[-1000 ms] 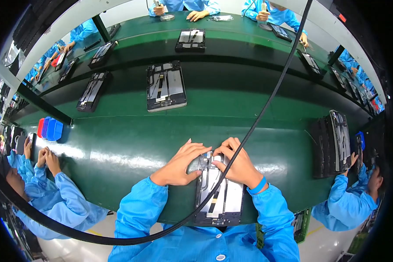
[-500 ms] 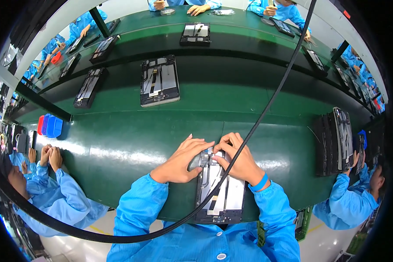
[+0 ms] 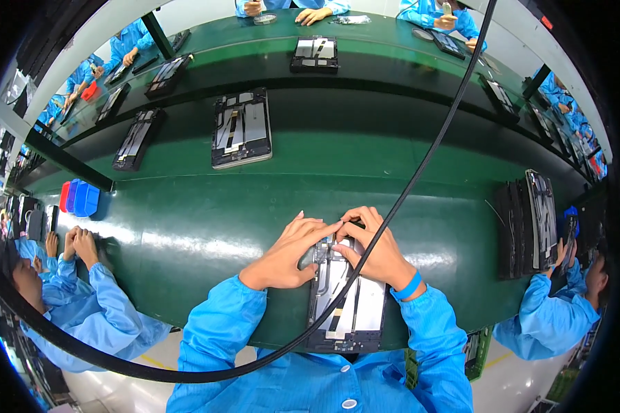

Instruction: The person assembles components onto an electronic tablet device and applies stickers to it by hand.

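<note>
An opened tablet [image 3: 370,306], its back off so that silver battery panels and a dark frame show, lies at the table's near edge in front of me. Across its far left corner reaches my left hand [image 3: 282,253], fingers stretched out, index fingertip at the top edge and thumb beside the left edge. Over the tablet's top end my right hand [image 3: 377,251], with a blue wrist strap, is bent, thumb and fingers drawn together near the board. Whatever lies between those fingertips is hidden. A black cable crosses the view in front of the tablet and part of my right hand.
Several opened tablets stand on edge in a dark stack [image 3: 527,224] at the right. Another opened tablet [image 3: 242,129] lies beyond my hands, with more on farther lanes. Blue and red bins [image 3: 83,198] sit at the left. Co-workers in blue sit on both sides and opposite.
The opened tablet beyond my hands has shifted left, while the one on the farther lane has shifted slightly right. My hands stay nearly in place at the tablet's top end.
</note>
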Available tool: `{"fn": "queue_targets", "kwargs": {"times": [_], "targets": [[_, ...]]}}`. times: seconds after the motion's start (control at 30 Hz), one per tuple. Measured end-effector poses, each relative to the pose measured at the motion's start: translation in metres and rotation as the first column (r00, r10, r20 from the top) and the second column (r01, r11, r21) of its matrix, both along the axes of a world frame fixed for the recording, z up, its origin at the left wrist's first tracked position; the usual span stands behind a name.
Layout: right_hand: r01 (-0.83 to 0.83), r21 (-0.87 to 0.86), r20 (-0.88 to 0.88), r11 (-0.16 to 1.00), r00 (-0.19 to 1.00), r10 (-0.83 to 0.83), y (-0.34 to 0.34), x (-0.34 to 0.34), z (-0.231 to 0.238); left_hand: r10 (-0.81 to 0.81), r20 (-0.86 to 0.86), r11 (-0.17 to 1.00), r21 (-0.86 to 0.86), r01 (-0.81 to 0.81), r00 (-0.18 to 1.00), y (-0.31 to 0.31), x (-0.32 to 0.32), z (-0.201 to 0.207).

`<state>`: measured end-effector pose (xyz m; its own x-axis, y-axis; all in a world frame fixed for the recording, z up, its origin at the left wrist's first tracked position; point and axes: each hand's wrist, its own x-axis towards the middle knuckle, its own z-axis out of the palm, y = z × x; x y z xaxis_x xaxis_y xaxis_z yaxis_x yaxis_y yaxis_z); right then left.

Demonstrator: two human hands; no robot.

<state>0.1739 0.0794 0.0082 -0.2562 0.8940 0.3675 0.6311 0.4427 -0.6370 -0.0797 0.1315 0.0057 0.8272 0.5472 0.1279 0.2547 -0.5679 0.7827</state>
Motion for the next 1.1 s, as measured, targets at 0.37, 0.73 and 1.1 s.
{"fn": "queue_targets", "kwargs": {"times": [0.37, 0.73, 1.1], "targets": [[-0.113, -0.034, 0.062, 0.993, 0.991, 0.115, 0.003, 0.003, 0.000, 0.056, 0.070, 0.998, -0.026, -0.054, 0.996, -0.003, 0.003, -0.002], [-0.135, -0.111, -0.044, 0.985, 0.990, 0.131, -0.012, 0.012, 0.007, 0.061, 0.073, 0.998, -0.010, -0.061, 0.995, -0.002, 0.002, 0.000], [-0.066, -0.034, 0.059, 0.997, 0.996, 0.068, -0.017, 0.007, 0.004, 0.266, 0.193, 0.961, 0.018, -0.275, 0.944, -0.025, 0.002, -0.004]]}}
